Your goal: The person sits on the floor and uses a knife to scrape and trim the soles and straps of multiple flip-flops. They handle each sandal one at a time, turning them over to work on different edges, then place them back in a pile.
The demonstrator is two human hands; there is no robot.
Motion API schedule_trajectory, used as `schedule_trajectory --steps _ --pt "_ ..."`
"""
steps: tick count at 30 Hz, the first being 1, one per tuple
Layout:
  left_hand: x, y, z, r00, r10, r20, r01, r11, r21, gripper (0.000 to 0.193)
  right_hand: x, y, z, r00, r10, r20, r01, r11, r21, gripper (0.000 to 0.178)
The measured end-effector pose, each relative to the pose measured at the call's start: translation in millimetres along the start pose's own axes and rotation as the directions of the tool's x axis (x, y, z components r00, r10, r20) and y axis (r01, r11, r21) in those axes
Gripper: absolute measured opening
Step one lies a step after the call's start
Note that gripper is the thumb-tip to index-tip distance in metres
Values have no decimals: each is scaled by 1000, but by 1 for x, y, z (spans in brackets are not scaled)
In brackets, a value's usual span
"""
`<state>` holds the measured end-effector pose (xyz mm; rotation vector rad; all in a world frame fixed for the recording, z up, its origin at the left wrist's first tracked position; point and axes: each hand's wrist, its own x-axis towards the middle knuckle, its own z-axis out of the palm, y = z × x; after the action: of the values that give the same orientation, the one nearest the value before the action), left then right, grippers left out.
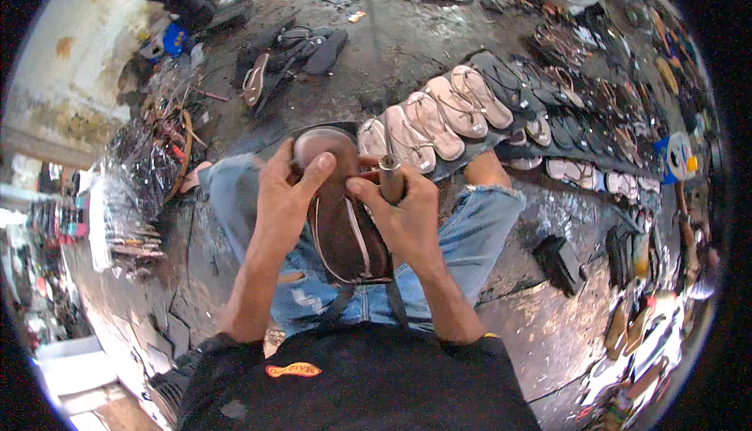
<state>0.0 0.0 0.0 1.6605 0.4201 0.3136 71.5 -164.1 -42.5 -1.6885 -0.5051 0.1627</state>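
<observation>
Thumb [319,169] uppermost, my left hand [280,197] grips a brown sandal [333,237] above my jeans [472,231]; my right hand [413,215] clasps a cylindrical tool handle [392,183] beside it. Right of that sandal lie five pinkish sandals [450,146], some white-labelled; below it, one red-and-yellow emblem [294,369] marks my black shirt [384,388].

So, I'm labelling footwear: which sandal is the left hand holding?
The brown sandal, above the jeans: the left hand grips it, while the pink sandals lie in a row beyond it, to the right.
</observation>
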Motion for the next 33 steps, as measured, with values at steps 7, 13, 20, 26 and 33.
schedule_trajectory --steps 7,13,20,26,33 --pt "-28 0 -28 895 -386 225 444 820 -361 35 -94 17 -40 972 192 132 -168 970 -174 25" --pt "-37 -9 -29 849 -489 202 529 782 -331 36 -184 31 -50 916 329 230 -251 917 -311 22" --pt "-31 -11 -18 859 -443 257 482 869 -112 44 -108 42 -66 914 294 279 -146 882 -448 28" --pt "-18 -17 -24 846 -447 291 463 886 15 46 3 2 -78 770 285 571 60 859 -509 35" --pt "-12 -11 -11 816 -455 356 483 875 12 49 74 3 -47 603 190 775 120 938 -324 46"
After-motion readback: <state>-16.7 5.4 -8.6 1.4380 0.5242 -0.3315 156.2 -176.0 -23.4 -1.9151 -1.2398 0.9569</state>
